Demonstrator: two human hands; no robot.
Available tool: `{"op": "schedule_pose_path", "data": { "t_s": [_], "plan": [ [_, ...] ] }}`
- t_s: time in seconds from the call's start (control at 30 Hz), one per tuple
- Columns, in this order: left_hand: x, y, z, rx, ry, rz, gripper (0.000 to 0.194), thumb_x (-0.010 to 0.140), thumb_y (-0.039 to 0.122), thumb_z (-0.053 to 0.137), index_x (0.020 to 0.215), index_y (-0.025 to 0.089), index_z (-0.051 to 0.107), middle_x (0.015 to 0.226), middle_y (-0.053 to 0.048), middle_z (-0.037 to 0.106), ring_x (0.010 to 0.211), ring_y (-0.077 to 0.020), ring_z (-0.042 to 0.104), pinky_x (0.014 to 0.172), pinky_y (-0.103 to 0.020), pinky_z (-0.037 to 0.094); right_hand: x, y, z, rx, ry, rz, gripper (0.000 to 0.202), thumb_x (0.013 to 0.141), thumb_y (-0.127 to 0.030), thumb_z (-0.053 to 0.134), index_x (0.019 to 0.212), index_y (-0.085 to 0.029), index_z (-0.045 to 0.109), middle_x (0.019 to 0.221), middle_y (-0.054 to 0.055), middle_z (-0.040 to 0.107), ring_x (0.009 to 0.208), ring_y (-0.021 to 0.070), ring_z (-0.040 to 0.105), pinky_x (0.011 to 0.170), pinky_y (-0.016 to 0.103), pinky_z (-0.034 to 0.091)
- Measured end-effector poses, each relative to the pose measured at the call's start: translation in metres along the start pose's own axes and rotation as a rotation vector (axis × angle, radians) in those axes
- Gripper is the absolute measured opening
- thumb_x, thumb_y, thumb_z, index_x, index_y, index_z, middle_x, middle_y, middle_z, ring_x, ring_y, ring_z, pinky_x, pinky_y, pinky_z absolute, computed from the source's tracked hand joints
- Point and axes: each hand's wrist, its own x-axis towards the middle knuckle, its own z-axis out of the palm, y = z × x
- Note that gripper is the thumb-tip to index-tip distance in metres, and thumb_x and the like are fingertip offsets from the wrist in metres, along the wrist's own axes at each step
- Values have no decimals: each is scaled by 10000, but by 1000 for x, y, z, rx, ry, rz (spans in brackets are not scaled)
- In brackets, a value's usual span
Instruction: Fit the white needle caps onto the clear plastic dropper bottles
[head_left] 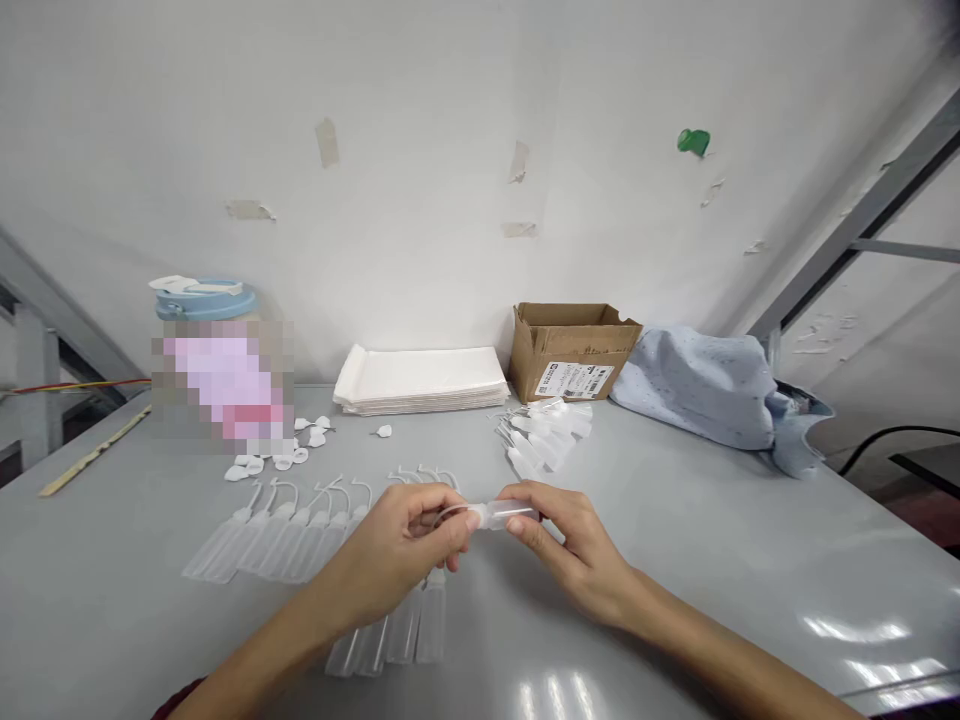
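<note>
Over the middle of the table, my two hands hold one small translucent plastic squeeze bottle (511, 514) lying sideways. My left hand (409, 540) pinches its white cap end, where a thin curved tube shows by the fingers. The bottle's body is gripped between the thumb and fingers of my right hand (574, 540). To the left lies a row of similar bottles (217, 550) with white caps and bent tubes. Several more bottles (431, 620) lie below my left hand, which partly hides them. Farther back sits a loose pile of bottles (551, 440).
Small white flat pieces (238, 470) lie scattered at the back left. A stack of white envelopes (424, 385) rests against the wall, beside an open cardboard box (555, 355). Light blue cloth (697, 385) is bunched to the right. A blue-lidded container (202, 303) stands behind a blurred patch.
</note>
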Motion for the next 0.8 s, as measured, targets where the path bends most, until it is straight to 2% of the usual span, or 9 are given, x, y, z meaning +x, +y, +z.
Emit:
{"op": "schedule_pose_path", "data": {
  "t_s": [0.13, 0.23, 0.27, 0.33, 0.43, 0.53, 0.63, 0.73, 0.8],
  "plan": [
    [-1, -4, 4, 256, 95, 179, 232, 849, 307, 502, 701, 163, 608, 625, 5, 540, 604, -127, 495, 548, -229, 384, 3, 1, -1, 317, -85, 275, 340, 895, -439, 485, 818, -138, 624, 583, -45, 391, 529, 89, 328, 497, 230, 260],
    [-1, -4, 6, 348, 157, 337, 169, 830, 245, 512, 729, 159, 617, 635, 5, 544, 599, -121, 484, 597, -244, 388, 5, 5, -1, 497, -132, 376, 380, 865, -483, 511, 749, -129, 589, 559, -64, 316, 498, 75, 257, 469, 230, 207],
    [0, -4, 5, 345, 164, 339, 161, 827, 242, 518, 731, 159, 617, 638, 5, 549, 603, -121, 490, 609, -245, 392, 5, 5, -1, 519, -137, 387, 384, 864, -485, 510, 734, -130, 580, 556, -67, 308, 494, 74, 248, 465, 229, 203],
    [0, -3, 4, 306, 146, 256, 169, 823, 275, 538, 728, 163, 622, 653, 4, 567, 626, -127, 510, 601, -236, 396, 5, 3, -1, 476, -130, 364, 375, 880, -467, 493, 741, -131, 584, 556, -64, 318, 496, 75, 258, 467, 227, 213],
    [0, -1, 2, 202, 50, 81, 280, 856, 375, 508, 716, 167, 635, 667, -3, 599, 651, -139, 543, 568, -224, 401, 3, -1, -1, 228, -92, 195, 292, 915, -375, 470, 846, -138, 625, 614, -29, 457, 542, 92, 368, 516, 229, 296],
    [0, -1, -1, 79, -17, 10, 339, 874, 424, 481, 736, 163, 646, 684, -8, 628, 662, -144, 582, 598, -230, 430, -1, -1, 0, -1, -43, -27, 214, 927, -281, 462, 978, -143, 618, 734, 17, 580, 600, 113, 469, 571, 236, 375],
    [1, 0, -2, -3, -51, -31, 349, 870, 447, 493, 746, 159, 647, 688, -10, 640, 664, -144, 600, 620, -233, 443, -3, 4, 2, -152, 19, -204, 214, 942, -235, 431, 1067, -123, 562, 744, 37, 585, 590, 125, 482, 550, 235, 394],
    [1, 2, -2, -50, -96, -49, 384, 879, 448, 478, 679, 153, 622, 625, -3, 621, 618, -132, 587, 610, -228, 443, -2, 11, 2, -355, 91, -408, 216, 949, -208, 404, 1107, -103, 508, 689, 33, 526, 578, 146, 450, 512, 246, 372],
    [1, 3, -1, -73, -90, -42, 376, 869, 433, 496, 643, 151, 601, 592, 4, 603, 585, -123, 576, 588, -219, 439, -1, 13, 2, -439, 117, -478, 216, 956, -204, 385, 1120, -106, 484, 674, 28, 499, 570, 153, 433, 493, 248, 355]
  ]
}}
